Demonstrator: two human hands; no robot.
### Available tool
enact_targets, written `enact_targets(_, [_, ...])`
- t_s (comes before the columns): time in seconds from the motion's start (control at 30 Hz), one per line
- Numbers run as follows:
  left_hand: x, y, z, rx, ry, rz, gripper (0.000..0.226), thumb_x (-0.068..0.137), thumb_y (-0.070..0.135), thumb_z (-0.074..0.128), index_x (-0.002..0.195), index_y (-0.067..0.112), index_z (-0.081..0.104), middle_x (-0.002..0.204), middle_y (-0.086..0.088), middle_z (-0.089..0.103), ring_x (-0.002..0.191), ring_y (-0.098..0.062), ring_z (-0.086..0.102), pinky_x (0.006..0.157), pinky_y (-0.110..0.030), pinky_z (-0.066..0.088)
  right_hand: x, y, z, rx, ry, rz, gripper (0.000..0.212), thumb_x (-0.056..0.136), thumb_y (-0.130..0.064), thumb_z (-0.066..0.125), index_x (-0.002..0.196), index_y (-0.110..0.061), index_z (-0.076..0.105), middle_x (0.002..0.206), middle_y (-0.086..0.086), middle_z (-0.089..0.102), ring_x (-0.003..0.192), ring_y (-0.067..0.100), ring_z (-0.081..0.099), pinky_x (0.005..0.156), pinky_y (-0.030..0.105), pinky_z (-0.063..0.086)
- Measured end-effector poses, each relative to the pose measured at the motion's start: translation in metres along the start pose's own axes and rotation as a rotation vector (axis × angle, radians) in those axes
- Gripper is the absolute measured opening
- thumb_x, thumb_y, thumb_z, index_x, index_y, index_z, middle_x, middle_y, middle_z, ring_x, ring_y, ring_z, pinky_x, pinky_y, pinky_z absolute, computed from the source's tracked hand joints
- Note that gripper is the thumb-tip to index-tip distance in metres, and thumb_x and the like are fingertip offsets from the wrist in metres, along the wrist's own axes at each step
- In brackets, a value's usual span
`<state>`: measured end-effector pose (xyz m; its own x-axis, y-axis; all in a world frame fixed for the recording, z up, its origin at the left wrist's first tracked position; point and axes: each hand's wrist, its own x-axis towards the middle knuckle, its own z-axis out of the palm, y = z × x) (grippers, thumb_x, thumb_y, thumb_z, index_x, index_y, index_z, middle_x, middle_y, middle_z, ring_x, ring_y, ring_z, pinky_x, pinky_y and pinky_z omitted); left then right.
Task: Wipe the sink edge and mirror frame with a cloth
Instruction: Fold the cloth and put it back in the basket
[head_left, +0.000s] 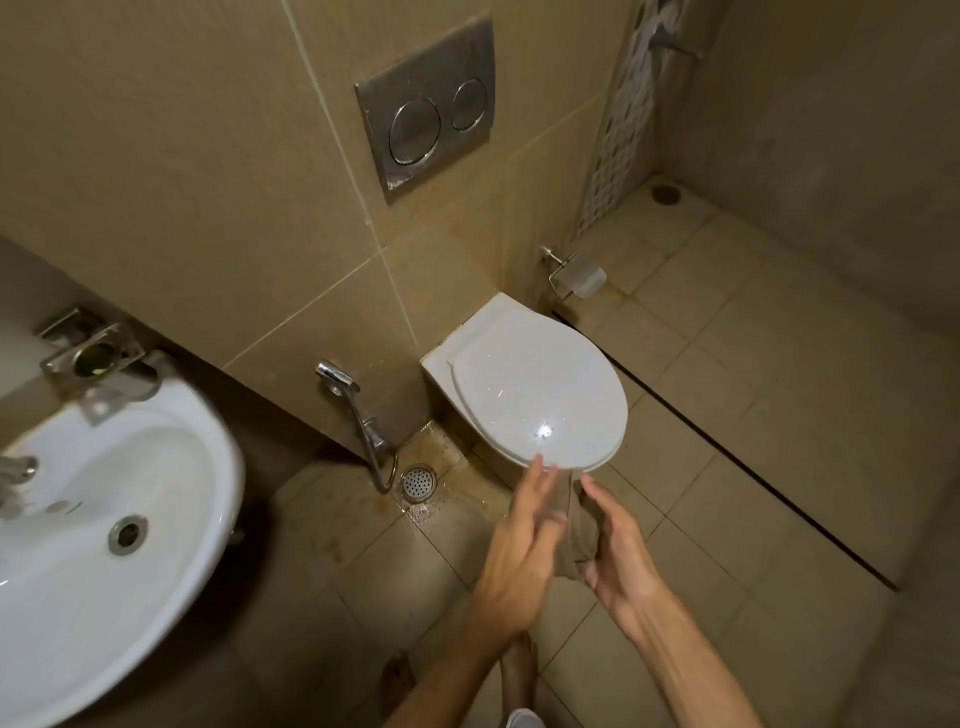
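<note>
A brown cloth (579, 530) hangs crumpled between my two hands, just in front of the closed toilet lid. My left hand (519, 551) is flat and blurred, fingers extended against the cloth's left side. My right hand (618, 545) cups the cloth from the right with curled fingers. The white sink (171, 587) fills the lower left, its rim curving toward me. No mirror is in view.
A white toilet (535, 384) with shut lid stands against the tiled wall under a metal flush plate (426, 104). A bidet sprayer (337, 376) and floor drain (418, 483) sit between sink and toilet. A tap (18, 467) and soap holder (96, 358) are by the sink.
</note>
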<state>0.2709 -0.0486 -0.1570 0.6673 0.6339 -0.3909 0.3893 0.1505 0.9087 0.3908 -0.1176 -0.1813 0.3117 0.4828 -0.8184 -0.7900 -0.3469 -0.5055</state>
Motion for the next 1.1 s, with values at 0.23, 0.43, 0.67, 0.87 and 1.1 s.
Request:
enact_targets(0.23, [0.042,-0.001,-0.045,-0.277,0.044,-0.495,0.059,0.105,0.064,0.042,0.14,0.02,0.06,0.14,-0.006,0.068,0.126,-0.022,0.065,0.12,-0.049,0.043,-0.017,-0.062,-0.02,-0.225,-0.117,-0.07,0.035,0.089,-0.023,0.074,0.12,-0.007,0.072,0.11,0.014,0.079,0.101,0.029,0.072,0.074,0.041,0.065])
enact_targets(0.43, [0.039,0.001,-0.034,-0.444,-0.009,-0.54,0.043,0.096,0.029,0.075,0.132,0.006,0.068,0.113,-0.007,0.083,0.109,-0.021,0.078,0.103,-0.039,0.06,-0.015,-0.07,-0.015,-0.553,-0.041,-0.044,0.026,0.092,-0.025,0.078,0.11,-0.005,0.078,0.117,0.024,0.076,0.104,0.038,0.073,0.088,0.05,0.062])
enact_targets(0.67, [0.029,0.1,-0.085,-0.491,0.068,-0.308,0.048,0.085,0.026,0.086,0.127,0.008,0.07,0.119,-0.011,0.081,0.115,-0.025,0.076,0.103,-0.047,0.061,-0.063,-0.169,0.044,-0.738,-0.168,-0.213,0.03,0.087,-0.02,0.085,0.108,0.001,0.078,0.105,0.022,0.081,0.106,0.045,0.076,0.097,0.061,0.057])
enact_targets(0.87, [-0.006,0.229,-0.167,-0.5,0.129,-0.151,0.03,0.096,0.016,0.074,0.123,0.004,0.072,0.115,-0.018,0.08,0.118,-0.032,0.074,0.091,-0.036,0.065,-0.135,-0.271,0.142,-0.816,-0.368,-0.345,0.033,0.092,-0.013,0.078,0.118,0.006,0.072,0.103,0.017,0.083,0.089,0.021,0.082,0.068,0.032,0.066])
enact_targets(1.1, [-0.047,0.31,-0.263,-0.467,0.202,-0.01,0.032,0.096,0.017,0.072,0.123,-0.001,0.071,0.112,-0.019,0.081,0.107,-0.029,0.078,0.083,-0.034,0.066,-0.192,-0.307,0.245,-0.869,-0.467,-0.444,0.028,0.094,-0.019,0.074,0.113,0.001,0.078,0.109,0.021,0.08,0.087,0.026,0.08,0.092,0.05,0.055])
